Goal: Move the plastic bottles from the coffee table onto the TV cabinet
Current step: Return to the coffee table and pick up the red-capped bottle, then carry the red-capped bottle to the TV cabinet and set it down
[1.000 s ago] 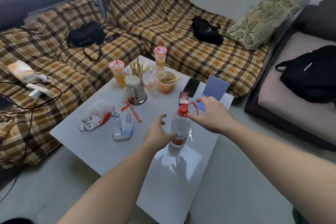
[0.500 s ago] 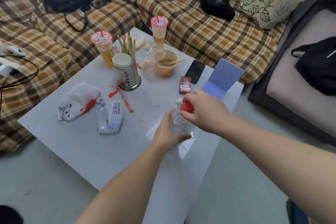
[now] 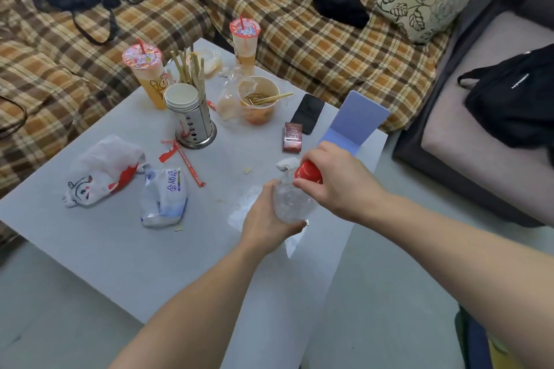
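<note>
While my left hand (image 3: 271, 219) wraps the bottle (image 3: 292, 204) and my right hand (image 3: 338, 186) pinches its cap (image 3: 308, 172), a loose cap could spill toward the phone (image 3: 308, 112) at twelve o'clock.

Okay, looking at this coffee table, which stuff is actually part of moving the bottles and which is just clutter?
Part of the job:
plastic bottle with red cap
left hand around its body
right hand on the cap
coffee table

Just lying about:
two drink cups
noodle bowl
metal chopstick holder
phone
cigarette pack
plastic bags
</note>
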